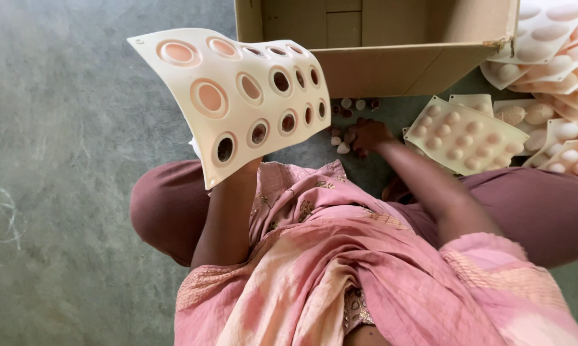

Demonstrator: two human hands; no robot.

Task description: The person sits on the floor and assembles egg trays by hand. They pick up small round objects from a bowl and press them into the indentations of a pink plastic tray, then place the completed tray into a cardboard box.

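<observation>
**Here: mould sheet held up, other hand down among small pieces on the floor**

Observation, head view. Person sits cross-legged on a grey concrete floor (65, 192). The left hand (241, 172) holds a cream, flexible mould sheet (238, 96) by its lower edge; the hand itself is mostly hidden behind the sheet, so the fingers' exact grip cannot be told, only that they carry it. The sheet is raised, curved, with rows of round cavities facing the camera; some cavities look dark inside, others pale.

The right hand (369, 136) is down at the floor, fingers curled loosely over a scatter of small rounded pieces (348, 122), pale and brownish. Whether a piece is pinched between the fingers cannot be told.

Just beyond the pieces stands an open cardboard box (391, 67). To the person's right lies a mould sheet turned bumps-up (463, 136), near the right forearm, and beyond it a loose pile of similar sheets (558, 70) overlapping one another.
</observation>
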